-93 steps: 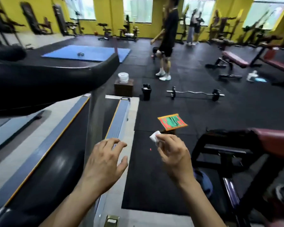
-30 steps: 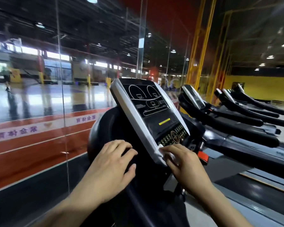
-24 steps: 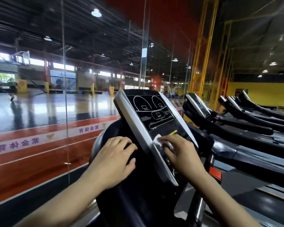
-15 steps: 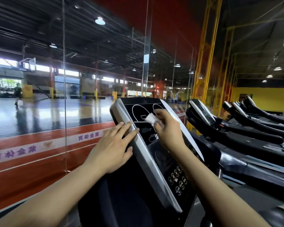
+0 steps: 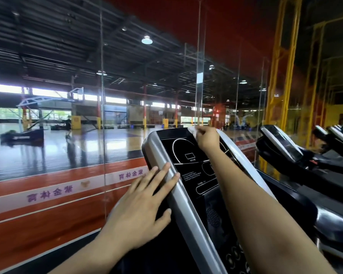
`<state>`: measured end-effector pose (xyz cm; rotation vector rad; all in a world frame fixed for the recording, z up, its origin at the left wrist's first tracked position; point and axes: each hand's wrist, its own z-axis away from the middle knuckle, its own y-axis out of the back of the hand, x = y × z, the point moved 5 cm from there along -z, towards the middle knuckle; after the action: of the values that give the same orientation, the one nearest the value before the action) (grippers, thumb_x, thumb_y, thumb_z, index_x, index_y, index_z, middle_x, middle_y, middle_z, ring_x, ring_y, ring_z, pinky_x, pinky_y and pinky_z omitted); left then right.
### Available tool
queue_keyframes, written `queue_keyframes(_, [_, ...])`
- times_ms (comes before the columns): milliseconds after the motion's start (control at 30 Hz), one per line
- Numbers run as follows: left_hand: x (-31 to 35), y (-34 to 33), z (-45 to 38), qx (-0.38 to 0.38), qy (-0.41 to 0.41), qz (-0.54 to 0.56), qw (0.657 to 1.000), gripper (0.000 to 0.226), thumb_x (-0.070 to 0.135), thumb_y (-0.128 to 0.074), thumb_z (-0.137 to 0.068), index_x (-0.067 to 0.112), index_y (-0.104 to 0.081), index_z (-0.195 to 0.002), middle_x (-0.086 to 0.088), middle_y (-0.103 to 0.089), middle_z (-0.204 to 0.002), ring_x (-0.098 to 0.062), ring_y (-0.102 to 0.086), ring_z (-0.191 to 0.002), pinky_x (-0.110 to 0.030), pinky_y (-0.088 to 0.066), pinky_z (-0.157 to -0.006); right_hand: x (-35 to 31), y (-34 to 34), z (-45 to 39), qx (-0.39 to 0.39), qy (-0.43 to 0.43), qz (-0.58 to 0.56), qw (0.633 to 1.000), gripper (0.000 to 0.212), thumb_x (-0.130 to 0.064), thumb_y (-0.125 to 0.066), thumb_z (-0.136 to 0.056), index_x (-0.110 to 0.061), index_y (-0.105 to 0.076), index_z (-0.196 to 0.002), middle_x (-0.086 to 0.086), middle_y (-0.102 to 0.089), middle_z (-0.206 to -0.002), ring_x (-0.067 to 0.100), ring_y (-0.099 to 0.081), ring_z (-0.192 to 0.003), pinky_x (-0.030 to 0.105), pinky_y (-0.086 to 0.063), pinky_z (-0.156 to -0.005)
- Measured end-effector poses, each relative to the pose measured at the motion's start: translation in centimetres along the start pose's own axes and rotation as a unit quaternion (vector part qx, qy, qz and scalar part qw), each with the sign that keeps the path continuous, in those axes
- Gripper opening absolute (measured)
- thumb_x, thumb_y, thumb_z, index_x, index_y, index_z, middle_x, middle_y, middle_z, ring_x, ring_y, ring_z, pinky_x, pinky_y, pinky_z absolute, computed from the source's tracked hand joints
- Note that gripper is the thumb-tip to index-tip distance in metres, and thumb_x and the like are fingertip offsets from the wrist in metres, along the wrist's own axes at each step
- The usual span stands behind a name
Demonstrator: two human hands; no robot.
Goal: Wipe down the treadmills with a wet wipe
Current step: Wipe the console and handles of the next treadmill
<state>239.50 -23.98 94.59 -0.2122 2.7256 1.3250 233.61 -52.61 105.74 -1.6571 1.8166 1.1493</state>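
Note:
The treadmill console (image 5: 188, 171) rises in front of me, a black panel with white markings inside a silver frame. My right hand (image 5: 207, 138) pinches a small white wet wipe (image 5: 192, 130) and holds it against the panel's top edge. My left hand (image 5: 145, 204) lies flat with straight fingers on the silver left rim of the console. My right forearm crosses the panel and hides its right half.
A glass wall (image 5: 101, 115) stands just beyond the console, with a sports hall behind it. More treadmill consoles (image 5: 281, 147) and black handrails line up to the right. A yellow steel column (image 5: 277, 76) rises at the right.
My right hand has slid the wipe up the panel from the lower buttons to the top edge. My left hand moved from the console's dark back onto its silver rim.

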Motion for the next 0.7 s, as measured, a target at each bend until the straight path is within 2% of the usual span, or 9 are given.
queue_keyframes(100, [0.2,0.2,-0.1,-0.003,0.004,0.002,1.000,0.078,0.058,-0.032,-0.099,0.051,0.025,-0.152,0.021,0.040,-0.158,-0.006,0.030,-0.149,-0.027,0.018,-0.117,-0.1,-2.1,1.8,-0.029,0.026,-0.027,0.999,0.036,-0.009,-0.051,-0.100,-0.016,-0.066,-0.131,0.009,-0.067,-0.130,0.023,-0.064,-0.116,0.019,-0.043,-0.092])
queue_keyframes(167, [0.1,0.0,-0.2,-0.008,0.010,0.000,1.000,0.078,0.058,-0.032,-0.099,0.050,0.024,-0.153,0.020,0.037,-0.160,-0.006,0.028,-0.150,-0.030,0.013,-0.121,-1.8,-2.8,4.1,-0.048,0.093,-0.043,0.994,0.035,-0.009,-0.054,-0.099,-0.019,-0.067,-0.130,0.008,-0.068,-0.128,0.019,-0.067,-0.109,0.019,-0.048,-0.090])
queue_keyframes(267, [0.0,-0.3,-0.3,0.004,0.012,-0.011,1.000,0.077,0.055,-0.034,-0.095,0.045,0.006,-0.160,0.012,0.013,-0.169,-0.014,0.005,-0.157,-0.038,-0.007,-0.126,-5.8,-3.8,8.9,-0.134,0.235,-0.054,0.961,0.035,-0.007,-0.056,-0.099,-0.022,-0.069,-0.128,0.001,-0.068,-0.130,0.008,-0.063,-0.114,0.018,-0.047,-0.100])
queue_keyframes(367, [-0.3,-0.5,0.0,-0.001,0.025,-0.019,1.000,0.072,0.047,-0.040,-0.093,0.034,-0.019,-0.162,0.006,-0.016,-0.170,-0.019,-0.019,-0.155,-0.044,-0.027,-0.123,-7.3,-4.4,10.7,-0.192,0.308,-0.066,0.929,0.038,-0.005,-0.054,-0.099,-0.024,-0.068,-0.129,-0.004,-0.064,-0.136,0.000,-0.053,-0.129,0.017,-0.038,-0.111])
queue_keyframes(433, [-0.5,-0.5,0.1,0.006,0.034,-0.013,0.999,0.069,0.045,-0.040,-0.094,0.030,-0.027,-0.160,0.006,-0.023,-0.168,-0.019,-0.024,-0.154,-0.046,-0.033,-0.120,-6.0,-4.1,8.4,-0.153,0.286,-0.025,0.946,0.038,-0.007,-0.056,-0.098,-0.026,-0.067,-0.130,0.000,-0.066,-0.133,0.009,-0.060,-0.123,0.016,-0.042,-0.103])
queue_keyframes(500, [-0.6,-0.5,0.2,0.012,0.036,-0.018,0.999,0.068,0.044,-0.040,-0.093,0.029,-0.030,-0.159,0.006,-0.026,-0.167,-0.019,-0.028,-0.152,-0.046,-0.035,-0.119,-3.2,-3.0,4.7,-0.088,0.186,0.002,0.979,0.038,-0.010,-0.055,-0.099,-0.026,-0.066,-0.132,0.008,-0.068,-0.127,0.020,-0.067,-0.102,0.022,-0.048,-0.084])
queue_keyframes(567, [-0.6,-0.6,0.2,0.012,0.038,-0.019,0.999,0.069,0.045,-0.039,-0.094,0.030,-0.028,-0.160,0.007,-0.024,-0.167,-0.019,-0.027,-0.153,-0.045,-0.034,-0.120,-0.5,-1.9,2.1,-0.057,0.077,-0.010,0.995,0.037,-0.013,-0.049,-0.103,-0.023,-0.062,-0.137,0.012,-0.063,-0.134,0.026,-0.065,-0.105,0.029,-0.050,-0.084])
queue_keyframes(633, [-0.6,-0.7,0.2,0.014,0.038,-0.023,0.999,0.069,0.045,-0.037,-0.094,0.031,-0.025,-0.161,0.008,-0.022,-0.168,-0.017,-0.023,-0.154,-0.043,-0.031,-0.122,0.3,-1.6,1.6,-0.052,0.062,-0.008,0.997,0.037,-0.017,-0.047,-0.105,-0.021,-0.059,-0.140,0.009,-0.057,-0.143,0.027,-0.060,-0.123,0.025,-0.047,-0.098])
queue_keyframes(700, [-0.6,-0.6,0.2,0.020,0.039,-0.026,0.999,0.068,0.044,-0.039,-0.094,0.030,-0.028,-0.160,0.007,-0.024,-0.167,-0.018,-0.025,-0.153,-0.043,-0.031,-0.122,-0.8,-2.2,3.5,-0.061,0.101,-0.018,0.993,0.037,-0.018,-0.050,-0.104,-0.022,-0.060,-0.138,0.010,-0.065,-0.133,0.021,-0.067,-0.102,0.019,-0.051,-0.079])
